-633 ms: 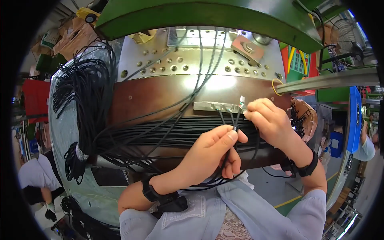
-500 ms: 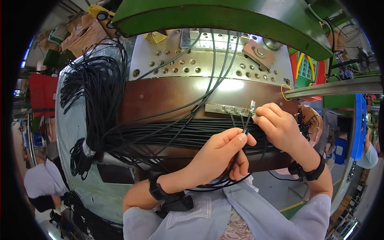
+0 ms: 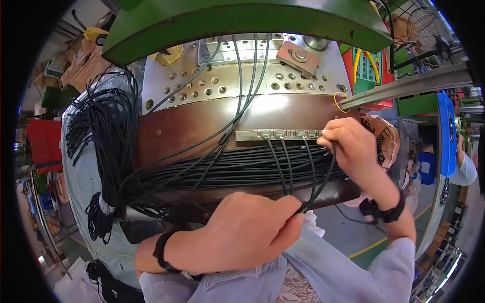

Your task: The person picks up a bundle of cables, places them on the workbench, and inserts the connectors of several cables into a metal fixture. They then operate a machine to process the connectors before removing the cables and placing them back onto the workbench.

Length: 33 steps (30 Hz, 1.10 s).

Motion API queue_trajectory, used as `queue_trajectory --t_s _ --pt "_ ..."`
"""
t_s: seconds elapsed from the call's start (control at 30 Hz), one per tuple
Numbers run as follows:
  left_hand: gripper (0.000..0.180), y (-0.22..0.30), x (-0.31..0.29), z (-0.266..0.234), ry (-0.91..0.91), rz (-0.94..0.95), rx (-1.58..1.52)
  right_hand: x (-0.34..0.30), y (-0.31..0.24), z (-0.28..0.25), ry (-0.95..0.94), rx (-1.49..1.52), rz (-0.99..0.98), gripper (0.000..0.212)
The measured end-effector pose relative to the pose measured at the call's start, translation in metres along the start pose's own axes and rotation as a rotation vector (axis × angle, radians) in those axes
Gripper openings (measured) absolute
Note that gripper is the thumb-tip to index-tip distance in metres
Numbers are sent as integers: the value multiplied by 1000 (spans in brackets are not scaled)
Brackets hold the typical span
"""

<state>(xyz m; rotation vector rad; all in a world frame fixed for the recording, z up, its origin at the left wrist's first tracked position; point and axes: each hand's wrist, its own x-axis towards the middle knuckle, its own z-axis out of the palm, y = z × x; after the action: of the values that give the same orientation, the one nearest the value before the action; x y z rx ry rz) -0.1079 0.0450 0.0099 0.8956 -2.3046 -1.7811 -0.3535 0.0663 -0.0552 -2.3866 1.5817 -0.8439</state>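
A narrow metal bar [image 3: 247,136] with slots lies on the brown work surface, and cable ends with small metal connectors [image 3: 279,135] sit in its slots. My right hand [image 3: 353,146] is closed at the bar's right end, its thumb and finger pinching the end of a black cable [image 3: 330,169]; its tip is hidden by the fingers. Nearer to me, my left hand [image 3: 242,230] is closed around several black cables [image 3: 309,166] that run down from the bar. A thick row of loose black cables [image 3: 242,169] lies beneath them.
A large cable bundle [image 3: 108,136] hangs over the left side. Beyond the work surface is a drilled metal plate [image 3: 202,83] with a bolted clamp [image 3: 299,58], under a green machine beam [image 3: 242,22]. A metal rail [image 3: 404,87] juts in from the right.
My right hand has brought the cable end down from above the bar to its right end. My left hand has moved toward me, drawing the cables out straighter. The view has shifted.
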Motion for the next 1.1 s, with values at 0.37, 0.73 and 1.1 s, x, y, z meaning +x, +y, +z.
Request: queue_trajectory --t_s 0.37,0.73,1.1 --pt "22 -91 32 -125 923 327 933 -2 2 20 -58 326 348 16" --pt "38 -84 136 -63 400 -37 -667 100 43 6 -184 444 235 24" --pt "30 -39 72 -71 360 -81 -1077 135 102 38 83 -536 -188 30"
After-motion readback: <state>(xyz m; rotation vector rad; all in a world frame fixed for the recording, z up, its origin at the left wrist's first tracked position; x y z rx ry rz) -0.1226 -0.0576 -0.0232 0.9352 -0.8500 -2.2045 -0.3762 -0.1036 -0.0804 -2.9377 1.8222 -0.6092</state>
